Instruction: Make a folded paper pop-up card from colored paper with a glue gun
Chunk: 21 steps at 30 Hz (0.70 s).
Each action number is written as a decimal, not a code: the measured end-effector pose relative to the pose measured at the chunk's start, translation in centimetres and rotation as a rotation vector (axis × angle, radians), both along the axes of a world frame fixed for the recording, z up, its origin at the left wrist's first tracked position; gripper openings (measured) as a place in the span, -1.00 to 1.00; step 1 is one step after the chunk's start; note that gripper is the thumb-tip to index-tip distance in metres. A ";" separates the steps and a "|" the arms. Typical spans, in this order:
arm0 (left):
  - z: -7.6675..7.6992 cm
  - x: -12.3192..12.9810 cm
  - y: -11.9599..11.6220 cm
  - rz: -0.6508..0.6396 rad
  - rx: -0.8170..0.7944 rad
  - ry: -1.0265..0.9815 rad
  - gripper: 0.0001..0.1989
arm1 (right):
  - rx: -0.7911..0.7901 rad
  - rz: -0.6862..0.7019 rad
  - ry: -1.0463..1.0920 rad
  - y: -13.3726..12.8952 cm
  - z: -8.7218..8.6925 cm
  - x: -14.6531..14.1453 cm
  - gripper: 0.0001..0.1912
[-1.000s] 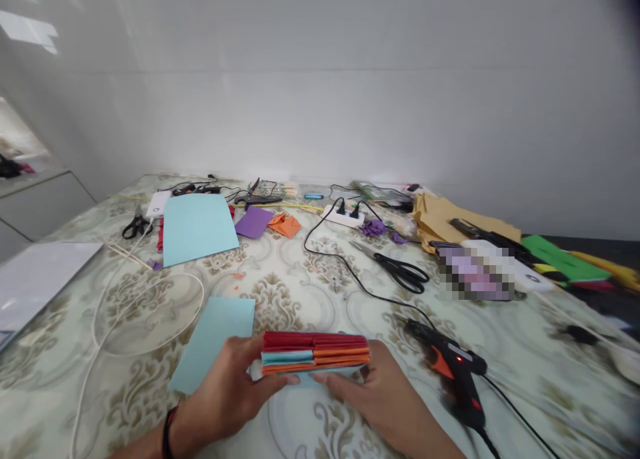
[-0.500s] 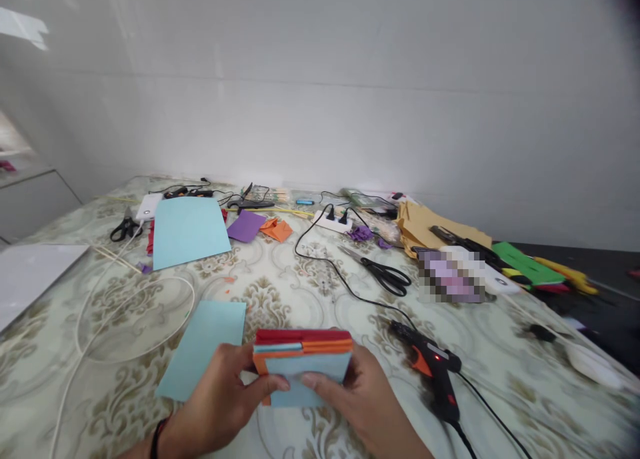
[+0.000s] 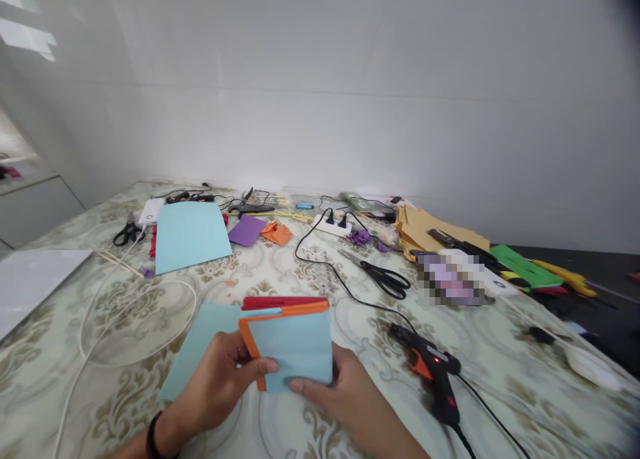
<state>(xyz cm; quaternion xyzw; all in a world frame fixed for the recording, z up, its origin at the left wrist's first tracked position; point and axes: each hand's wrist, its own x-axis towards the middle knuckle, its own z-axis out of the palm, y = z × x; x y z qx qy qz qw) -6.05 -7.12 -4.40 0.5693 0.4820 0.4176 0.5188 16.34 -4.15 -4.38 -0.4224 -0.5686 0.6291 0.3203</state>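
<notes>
Between my two hands is a small folded-paper booklet [image 3: 293,346], light blue in front with an orange strip down its left side and red and orange layers along the top. My left hand [image 3: 227,372] grips its left edge, thumb on the blue face. The lower right corner is pinched by my right hand [image 3: 340,389], also with the thumb in front; the other fingers are mostly hidden behind. A light blue paper sheet [image 3: 200,342] lies under and beyond my left hand. Right of my hands, a black glue gun [image 3: 433,366] rests with a red light showing.
Black-handled scissors [image 3: 385,278] lie beyond the glue gun, whose cord runs to a white power strip [image 3: 333,226]. Farther back are a larger blue sheet [image 3: 193,236], purple paper [image 3: 247,230] and orange paper [image 3: 277,233]. A white cable [image 3: 193,299] loops at left; brown paper [image 3: 435,227] is piled at right.
Both hands have raised the paper booklet and shifted it slightly left. Its blue front now faces me more fully, and my right hand sits lower on its right edge.
</notes>
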 end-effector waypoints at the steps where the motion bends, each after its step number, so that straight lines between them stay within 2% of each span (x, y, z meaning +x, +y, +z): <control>1: -0.1 -0.1 0.0 0.007 -0.008 -0.053 -0.69 | -0.009 0.020 -0.015 0.1 -0.1 0.0 -0.56; 5: -0.1 0.0 0.3 0.014 -0.080 -0.225 -0.64 | -0.046 0.050 -0.014 0.3 -0.4 0.0 -0.66; 9: 0.5 -0.6 1.0 0.137 -0.081 -0.328 -0.56 | -0.039 0.061 -0.128 0.2 -0.4 0.0 -0.76; 11: 0.6 -1.2 1.3 0.215 -0.052 -0.347 -0.60 | 0.003 -0.011 -0.147 0.4 -0.3 0.3 -0.74; 13: 0.7 -1.9 1.6 0.270 -0.007 -0.332 -0.62 | 0.071 -0.140 -0.082 0.8 -0.1 0.9 -0.67; 15: 0.6 -2.2 1.7 0.244 0.038 -0.235 -0.62 | 0.145 -0.274 0.011 1.3 0.1 1.7 -0.58; 17: 0.3 -2.2 1.6 0.180 0.064 -0.041 -0.66 | 0.198 -0.334 0.062 1.8 0.0 2.4 -0.52; 19: -0.2 -1.9 1.4 0.130 0.052 0.149 -0.72 | 0.223 -0.316 0.049 2.0 -0.6 2.6 -0.50; 21: -0.8 -1.4 1.3 0.135 0.043 0.257 -0.76 | 0.223 -0.252 0.027 1.9 -1.7 2.3 -0.52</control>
